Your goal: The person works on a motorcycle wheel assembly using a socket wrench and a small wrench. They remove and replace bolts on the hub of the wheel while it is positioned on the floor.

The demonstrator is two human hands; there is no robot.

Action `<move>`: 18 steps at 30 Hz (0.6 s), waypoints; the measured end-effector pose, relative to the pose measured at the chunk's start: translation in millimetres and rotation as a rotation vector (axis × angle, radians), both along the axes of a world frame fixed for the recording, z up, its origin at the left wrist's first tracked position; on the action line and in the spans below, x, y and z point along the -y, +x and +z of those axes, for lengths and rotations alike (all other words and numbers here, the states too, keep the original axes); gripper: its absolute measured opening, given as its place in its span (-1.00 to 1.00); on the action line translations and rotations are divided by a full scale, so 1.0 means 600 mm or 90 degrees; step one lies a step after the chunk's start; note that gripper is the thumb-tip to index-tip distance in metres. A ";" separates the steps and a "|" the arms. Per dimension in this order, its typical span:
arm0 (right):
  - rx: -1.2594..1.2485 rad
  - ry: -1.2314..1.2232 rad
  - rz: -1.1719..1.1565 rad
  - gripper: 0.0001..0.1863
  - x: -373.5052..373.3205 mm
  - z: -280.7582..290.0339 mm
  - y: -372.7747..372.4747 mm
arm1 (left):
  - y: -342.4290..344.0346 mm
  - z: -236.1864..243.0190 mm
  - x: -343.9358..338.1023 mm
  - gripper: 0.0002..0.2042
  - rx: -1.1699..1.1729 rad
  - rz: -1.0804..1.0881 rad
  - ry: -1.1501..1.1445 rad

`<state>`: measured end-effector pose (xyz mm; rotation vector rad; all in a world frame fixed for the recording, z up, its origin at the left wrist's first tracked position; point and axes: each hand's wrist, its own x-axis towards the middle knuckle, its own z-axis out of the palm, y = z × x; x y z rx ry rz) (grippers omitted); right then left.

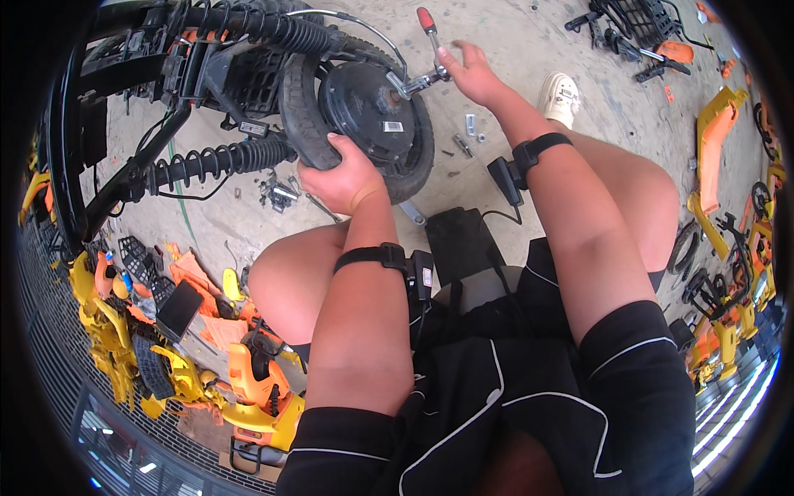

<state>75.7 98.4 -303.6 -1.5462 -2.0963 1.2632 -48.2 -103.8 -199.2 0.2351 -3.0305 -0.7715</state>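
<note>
My left hand (346, 175) is closed over the near side of the black tyre (302, 124), thumb on top of the rubber. The wheel has a dark hub (356, 107) and is joined to a black vehicle frame. My right hand (478, 76) is at a ratchet wrench (432, 40) with a red handle, thumb against the metal shaft near its head. The handle tip points away from me. From the ratchet head, a silver socket (404, 85) reaches to the hub's middle. Some of my right fingers are hidden.
Coil shock absorbers (219, 161) run from the frame beside the wheel. Small loose hardware (281, 194) and a spanner (411, 213) lie on the concrete floor. Yellow and orange body panels (256, 376) are piled at left, with more panels (718, 136) at right. My shoe (560, 97) is beyond my right arm.
</note>
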 end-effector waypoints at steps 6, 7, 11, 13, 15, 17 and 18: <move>-0.028 -0.084 0.180 -0.39 -0.012 0.049 0.006 | 0.000 0.001 0.000 -0.31 -0.004 0.005 -0.004; 0.012 -0.049 0.203 -0.40 -0.011 0.058 0.003 | -0.001 0.002 0.001 -0.31 -0.007 0.005 -0.002; 0.115 0.125 0.271 -0.43 -0.013 0.060 0.002 | 0.000 0.000 0.000 -0.32 -0.007 -0.002 -0.005; 0.128 0.191 0.305 -0.42 -0.018 0.050 0.001 | 0.002 -0.003 -0.002 -0.32 -0.014 -0.003 -0.002; 0.122 0.222 0.350 -0.41 -0.022 0.034 -0.006 | 0.002 -0.001 0.000 -0.32 -0.008 0.001 0.002; 0.085 0.247 0.350 -0.36 -0.020 0.022 -0.002 | 0.000 0.000 0.000 -0.32 -0.005 0.003 0.004; 0.065 0.258 0.350 -0.34 -0.018 0.016 -0.003 | 0.001 0.000 -0.001 -0.32 -0.004 0.002 0.004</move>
